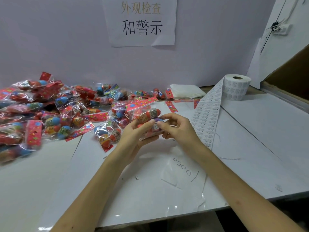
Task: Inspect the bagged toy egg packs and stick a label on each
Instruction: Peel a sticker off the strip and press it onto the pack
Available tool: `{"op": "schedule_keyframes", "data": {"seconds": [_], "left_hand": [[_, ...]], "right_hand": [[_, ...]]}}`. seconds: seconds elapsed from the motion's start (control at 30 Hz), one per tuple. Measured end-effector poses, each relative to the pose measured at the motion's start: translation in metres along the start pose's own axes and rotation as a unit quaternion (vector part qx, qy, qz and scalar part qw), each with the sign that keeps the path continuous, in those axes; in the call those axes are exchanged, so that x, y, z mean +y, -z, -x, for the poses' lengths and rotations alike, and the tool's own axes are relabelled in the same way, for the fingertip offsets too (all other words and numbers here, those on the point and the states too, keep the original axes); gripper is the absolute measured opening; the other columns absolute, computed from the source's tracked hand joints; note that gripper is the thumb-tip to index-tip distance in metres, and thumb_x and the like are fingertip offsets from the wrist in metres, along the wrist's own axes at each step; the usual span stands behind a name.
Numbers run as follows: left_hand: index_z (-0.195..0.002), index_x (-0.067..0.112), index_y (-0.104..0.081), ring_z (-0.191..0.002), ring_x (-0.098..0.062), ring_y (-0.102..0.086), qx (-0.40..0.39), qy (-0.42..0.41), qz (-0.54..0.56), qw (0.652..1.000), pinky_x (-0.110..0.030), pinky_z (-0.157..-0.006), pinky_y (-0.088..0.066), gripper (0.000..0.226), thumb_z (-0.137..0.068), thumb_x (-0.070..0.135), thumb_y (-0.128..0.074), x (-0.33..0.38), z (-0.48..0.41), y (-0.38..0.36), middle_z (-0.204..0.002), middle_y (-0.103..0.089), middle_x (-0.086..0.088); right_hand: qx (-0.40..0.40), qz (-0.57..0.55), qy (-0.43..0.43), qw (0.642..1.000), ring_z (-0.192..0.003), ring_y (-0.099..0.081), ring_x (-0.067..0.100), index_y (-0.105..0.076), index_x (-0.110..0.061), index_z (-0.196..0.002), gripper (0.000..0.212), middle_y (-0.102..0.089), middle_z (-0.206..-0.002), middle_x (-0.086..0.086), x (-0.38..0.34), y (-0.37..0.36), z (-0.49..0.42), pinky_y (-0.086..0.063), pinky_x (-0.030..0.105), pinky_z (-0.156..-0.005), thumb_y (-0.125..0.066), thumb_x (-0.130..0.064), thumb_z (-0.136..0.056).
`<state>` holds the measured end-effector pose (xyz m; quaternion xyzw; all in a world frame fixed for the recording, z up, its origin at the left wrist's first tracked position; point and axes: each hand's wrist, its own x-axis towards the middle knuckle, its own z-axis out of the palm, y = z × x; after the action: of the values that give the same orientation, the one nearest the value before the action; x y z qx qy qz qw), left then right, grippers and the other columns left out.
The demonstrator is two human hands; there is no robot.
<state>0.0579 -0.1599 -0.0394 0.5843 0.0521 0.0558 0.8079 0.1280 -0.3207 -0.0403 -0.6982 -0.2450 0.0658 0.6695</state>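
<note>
Currently: left grip [138,131] cups the egg pack [148,117] from below, thumb on top. Right grip [173,126] pinches its right end; a label under the fingertips is not resolvable. Pack lies between both grips, long axis left-right, above the counter [250,139]. Label strip [207,118] runs just right of the right grip, nothing between. Pile of packs [41,111] lies left of the left grip. Label roll [236,88] stands beyond, right.

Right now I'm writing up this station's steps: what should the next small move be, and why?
Probably free the right hand and reach to the label strip beside it. The left hand grips the egg pack, the right only pinches its end, and no fresh label plainly shows on it.
</note>
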Motion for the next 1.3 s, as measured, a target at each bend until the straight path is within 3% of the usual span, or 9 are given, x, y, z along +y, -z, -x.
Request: {"op": "schedule_keyframes", "data": {"seconds": [0.23,0.5,0.6,0.77,1.0,1.2,1.3], "left_hand": [[-0.128,0.005,-0.062,-0.105,-0.033,-0.074,0.005,0.001,-0.001,1.0,-0.037,-0.086,-0.062,0.057,-0.079,0.026,-0.081,0.0018,0.0026,-0.0015,-0.115,-0.075,-0.016],[-0.118,0.003,-0.065,-0.093,-0.034,-0.076,0.05,-0.003,-0.048,0.998,-0.032,-0.075,-0.062,0.037,-0.083,-0.004,-0.076,-0.0007,-0.0007,-0.0011,-0.103,-0.078,-0.017],[-0.116,0.004,-0.066,-0.087,-0.03,-0.077,0.062,-0.002,-0.066,0.996,-0.027,-0.069,-0.06,0.033,-0.084,-0.004,-0.075,-0.0004,-0.0005,-0.0004,-0.099,-0.078,-0.016],[-0.118,0.003,-0.064,-0.089,-0.029,-0.077,0.077,0.009,-0.09,0.993,-0.024,-0.064,-0.058,0.036,-0.084,-0.004,-0.074,-0.0003,-0.0009,0.0007,-0.103,-0.077,-0.017],[-0.124,0.007,-0.064,-0.094,-0.029,-0.077,0.031,0.002,-0.082,0.996,-0.028,-0.073,-0.059,0.041,-0.086,0.008,-0.078,0.0012,0.0019,-0.0032,-0.107,-0.077,-0.014],[-0.122,0.002,-0.065,-0.088,-0.025,-0.077,0.045,0.011,-0.102,0.994,-0.029,-0.074,-0.06,0.039,-0.085,-0.006,-0.073,0.0018,-0.0009,-0.0002,-0.104,-0.077,-0.015],[-0.123,0.0,-0.066,-0.083,-0.021,-0.076,0.048,0.013,-0.11,0.993,-0.026,-0.071,-0.059,0.042,-0.083,-0.008,-0.073,0.0015,-0.0019,0.0015,-0.105,-0.077,-0.014]], "right_hand": [[0.003,0.015,0.016,1.0,-0.06,-0.068,0.016,-0.07,-0.021,-0.097,0.014,-0.068,-0.073,0.0,-0.0002,0.0004,0.0004,-0.06,0.031,-0.065,-0.075,-0.01,-0.091],[-0.017,0.026,0.015,0.999,-0.063,-0.071,0.021,-0.067,-0.022,-0.104,0.032,-0.066,-0.074,0.004,-0.0001,-0.0002,0.0009,-0.059,0.033,-0.065,-0.074,0.005,-0.087],[-0.019,0.027,0.022,0.999,-0.062,-0.071,0.023,-0.066,-0.024,-0.108,0.033,-0.067,-0.067,0.0,-0.001,-0.001,0.0017,-0.06,0.037,-0.065,-0.075,0.0,-0.087],[-0.02,0.04,0.031,0.998,-0.058,-0.071,0.023,-0.064,-0.017,-0.114,0.035,-0.066,-0.065,0.001,-0.0024,-0.0029,0.0036,-0.055,0.028,-0.062,-0.078,-0.002,-0.086],[-0.009,0.035,0.034,0.999,-0.057,-0.069,0.02,-0.063,-0.024,-0.111,0.042,-0.065,-0.065,-0.001,-0.004,0.0,0.0029,-0.058,0.03,-0.064,-0.071,0.009,-0.086],[-0.019,0.042,0.038,0.998,-0.059,-0.067,0.02,-0.06,-0.016,-0.121,0.049,-0.064,-0.07,0.011,-0.005,-0.002,0.0054,-0.056,0.027,-0.065,-0.065,0.016,-0.084],[-0.031,0.049,0.023,0.998,-0.062,-0.068,0.021,-0.058,-0.016,-0.124,0.055,-0.063,-0.07,0.007,-0.0047,-0.0026,0.0055,-0.057,0.029,-0.068,-0.06,0.019,-0.083]]}}
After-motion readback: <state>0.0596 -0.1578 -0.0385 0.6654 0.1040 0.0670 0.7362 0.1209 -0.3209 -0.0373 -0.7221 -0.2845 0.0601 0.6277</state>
